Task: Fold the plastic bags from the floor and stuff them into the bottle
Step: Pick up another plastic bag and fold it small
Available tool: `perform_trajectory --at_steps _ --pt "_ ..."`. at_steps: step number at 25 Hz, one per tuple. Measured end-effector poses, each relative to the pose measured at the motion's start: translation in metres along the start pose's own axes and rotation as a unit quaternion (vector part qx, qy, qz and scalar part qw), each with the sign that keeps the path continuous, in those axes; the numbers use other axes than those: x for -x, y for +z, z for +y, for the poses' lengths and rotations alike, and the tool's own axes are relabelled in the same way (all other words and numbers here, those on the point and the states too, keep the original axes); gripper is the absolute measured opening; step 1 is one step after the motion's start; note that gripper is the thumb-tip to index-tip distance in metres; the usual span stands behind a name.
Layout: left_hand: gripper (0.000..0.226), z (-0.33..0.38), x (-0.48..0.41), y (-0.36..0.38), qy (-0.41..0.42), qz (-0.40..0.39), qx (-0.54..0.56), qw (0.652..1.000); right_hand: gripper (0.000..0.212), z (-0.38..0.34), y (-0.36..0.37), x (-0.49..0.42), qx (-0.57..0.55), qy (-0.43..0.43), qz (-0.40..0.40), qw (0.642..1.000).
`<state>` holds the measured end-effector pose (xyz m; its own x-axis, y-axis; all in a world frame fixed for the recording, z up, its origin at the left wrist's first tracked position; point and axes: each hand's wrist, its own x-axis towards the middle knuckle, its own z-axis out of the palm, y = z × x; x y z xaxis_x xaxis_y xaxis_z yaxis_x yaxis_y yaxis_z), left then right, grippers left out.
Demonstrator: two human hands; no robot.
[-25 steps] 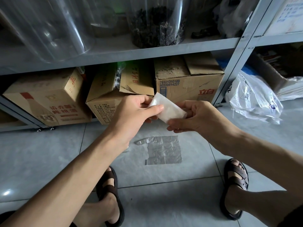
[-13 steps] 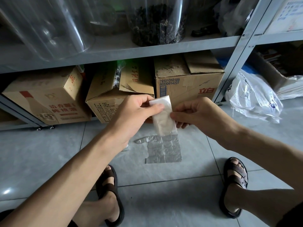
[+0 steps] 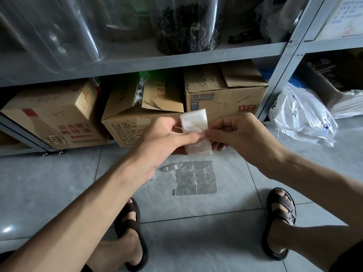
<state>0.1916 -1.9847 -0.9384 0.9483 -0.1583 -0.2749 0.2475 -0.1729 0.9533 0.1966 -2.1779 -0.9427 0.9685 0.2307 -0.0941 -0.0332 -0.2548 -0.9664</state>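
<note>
Grey metal shelving (image 3: 149, 62) spans the top of the frame, with brown cardboard boxes (image 3: 225, 99) under its lowest board. Grey tiled floor (image 3: 59, 183) fills the lower half. On it, centre frame and just below my hands, one flattened clear plastic bag (image 3: 196, 177) lies creased into squares, not yet taken up.

Step in hand, as I judge it: folding, late stage. The bag I am working on is a narrow folded strip of translucent white plastic (image 3: 193, 120), held in the air at centre frame in front of the boxes.

Left hand (image 3: 161, 138): thumb and fingers closed across the strip's middle. Right hand (image 3: 241, 132): fingertips pinching its right edge at the same height.

Long axis: near vertical in the frame, top end leaning slightly left, lower end pointing at the floor bag.

Next move calls for halving or rolling it along that axis, tight enough for a bottle neck. I cannot pick out the bottle for certain.
</note>
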Motion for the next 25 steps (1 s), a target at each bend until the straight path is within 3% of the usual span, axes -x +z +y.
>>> perform_trajectory --at_steps 5,18,23,25 --pt "0.019 0.001 0.000 -0.002 0.000 0.025 0.025 0.999 0.004 -0.002 0.000 0.002 -0.022 0.003 -0.007 1.000" --pt "0.021 0.015 0.006 0.002 -0.026 0.009 0.157 0.987 0.007 -0.007 -0.004 0.003 -0.218 0.038 -0.039 0.975" --pt "0.026 0.017 0.009 0.001 -0.023 -0.023 0.138 0.990 0.004 -0.006 -0.006 0.003 -0.205 0.032 -0.055 0.977" --pt "0.030 0.018 0.010 0.000 -0.023 -0.033 0.127 0.991 0.013 -0.005 -0.007 0.003 -0.184 0.031 -0.055 0.981"
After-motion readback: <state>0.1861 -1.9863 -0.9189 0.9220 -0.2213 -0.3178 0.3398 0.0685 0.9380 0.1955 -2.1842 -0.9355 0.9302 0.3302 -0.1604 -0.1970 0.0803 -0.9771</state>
